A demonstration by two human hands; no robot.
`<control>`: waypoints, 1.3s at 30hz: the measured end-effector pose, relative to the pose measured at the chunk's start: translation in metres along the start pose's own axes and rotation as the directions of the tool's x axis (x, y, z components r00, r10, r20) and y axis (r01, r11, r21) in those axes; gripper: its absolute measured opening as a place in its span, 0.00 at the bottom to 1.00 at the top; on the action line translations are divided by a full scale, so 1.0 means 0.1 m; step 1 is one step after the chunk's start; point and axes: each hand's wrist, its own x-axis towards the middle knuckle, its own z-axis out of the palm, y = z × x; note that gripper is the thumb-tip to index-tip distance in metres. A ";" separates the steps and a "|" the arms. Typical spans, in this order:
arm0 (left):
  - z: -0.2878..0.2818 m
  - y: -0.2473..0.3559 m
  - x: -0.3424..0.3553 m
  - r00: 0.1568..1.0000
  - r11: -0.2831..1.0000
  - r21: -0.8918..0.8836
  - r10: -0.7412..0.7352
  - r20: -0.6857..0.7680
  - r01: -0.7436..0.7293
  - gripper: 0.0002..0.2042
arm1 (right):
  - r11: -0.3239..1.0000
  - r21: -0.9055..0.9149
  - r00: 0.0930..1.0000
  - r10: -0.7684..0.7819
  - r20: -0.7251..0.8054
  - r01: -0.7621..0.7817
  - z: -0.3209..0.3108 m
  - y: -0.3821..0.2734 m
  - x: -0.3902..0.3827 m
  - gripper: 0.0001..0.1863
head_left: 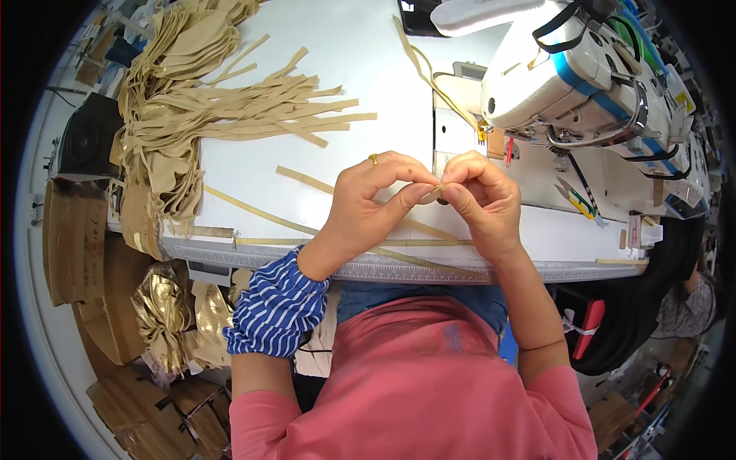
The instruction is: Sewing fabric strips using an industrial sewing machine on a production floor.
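My left hand (374, 205), with a ring on one finger, and my right hand (486, 205) meet above the white table near its front edge. Thumbs and fingertips of both pinch a small tan piece of fabric (436, 193) between them; most of it is covered by the fingers. Under my hands a tan strip (304, 179) lies slantwise on the table. A yellowish measuring tape (261, 208) runs below my left wrist. Just beyond my right hand is the white sewing machine (529, 84), with a tan-yellow strip (443, 96) leading toward its needle area.
Bundled tan fabric strips (253, 111) cover the table's left side, hanging over its edge. Snips (576, 201) lie at the right beside the machine. A ruler-marked strip (368, 270) follows the front edge. Cardboard boxes (73, 245) and gold fabric pieces (162, 303) are at the lower left.
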 end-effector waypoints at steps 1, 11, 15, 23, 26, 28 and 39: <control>-0.01 0.02 0.00 0.997 0.997 -0.001 -0.077 0.004 0.077 0.04 | 1.000 0.013 1.000 0.007 -0.003 -0.007 0.00 0.01 0.01 0.05; 0.00 0.03 -0.09 0.991 0.991 0.053 -0.124 0.058 0.121 0.05 | 0.998 0.033 0.998 0.054 -0.021 -0.053 0.02 0.07 -0.07 0.05; 0.03 0.02 -0.09 0.991 0.990 0.084 -0.122 0.057 0.117 0.05 | 0.999 0.029 0.999 0.036 -0.032 -0.035 0.01 0.09 -0.09 0.04; -0.56 0.21 0.07 0.888 0.883 -0.101 -0.458 0.032 0.459 0.04 | 0.912 -0.402 0.995 -0.051 0.090 0.083 0.03 -0.05 -0.13 0.04; -1.22 0.45 0.49 0.956 0.951 0.101 -0.291 -0.030 0.293 0.03 | 0.896 -0.442 0.995 0.020 0.103 0.027 -0.03 -0.10 -0.30 0.05; -1.30 0.53 0.74 0.956 0.927 0.296 -0.271 0.110 0.229 0.04 | 0.884 -0.467 0.990 0.076 0.120 -0.011 -0.03 -0.09 -0.39 0.05; 0.27 -0.19 1.02 0.572 0.830 0.525 -0.527 0.629 0.187 0.05 | 0.409 -0.886 0.969 -0.196 0.148 0.218 -0.49 -0.10 -0.59 0.13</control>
